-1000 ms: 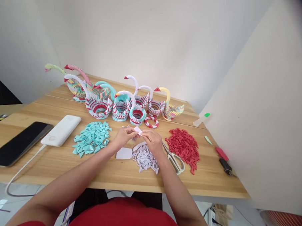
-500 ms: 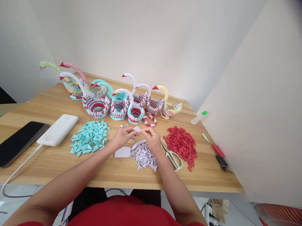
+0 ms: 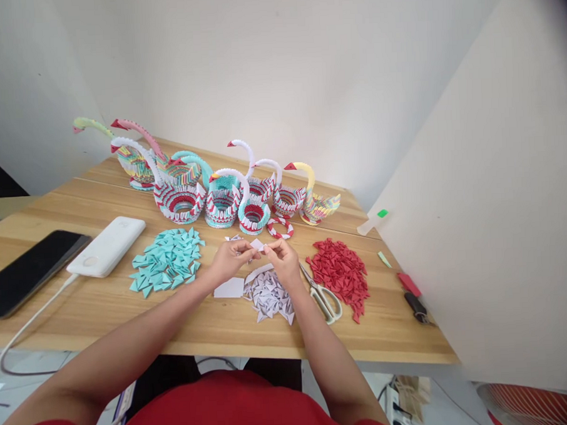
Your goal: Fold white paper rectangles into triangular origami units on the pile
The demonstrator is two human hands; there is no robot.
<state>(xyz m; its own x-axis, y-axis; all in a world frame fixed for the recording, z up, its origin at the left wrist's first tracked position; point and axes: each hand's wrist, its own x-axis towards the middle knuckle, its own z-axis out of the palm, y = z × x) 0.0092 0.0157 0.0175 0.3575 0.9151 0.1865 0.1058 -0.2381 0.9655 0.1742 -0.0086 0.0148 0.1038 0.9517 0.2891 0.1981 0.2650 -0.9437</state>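
Between my two hands is a small piece of white paper (image 3: pixel 257 244), pinched at its lower edges and held above the table. My left hand (image 3: pixel 232 260) grips its left side with thumb and fingers; my right hand (image 3: pixel 282 259) grips the right side. Just below lies a pile of folded white paper triangles (image 3: pixel 268 294), partly covered by my right wrist. A flat white paper sheet (image 3: pixel 229 288) rests left of that pile. Scissors (image 3: pixel 325 295) with pale handles lie right of my right forearm, their blades partly hidden.
Turquoise paper triangles (image 3: pixel 167 261) are heaped on the left, red ones (image 3: pixel 341 274) on the right. Several paper swans (image 3: pixel 179 201) stand at the back, near a red-and-white paper ring (image 3: pixel 280 227). A white power bank (image 3: pixel 107 246) and a phone (image 3: pixel 32 272) lie far left.
Both hands stay together around the white paper, with only a slight shift of the fingers. The whole view has moved a little; nothing on the table has been displaced.
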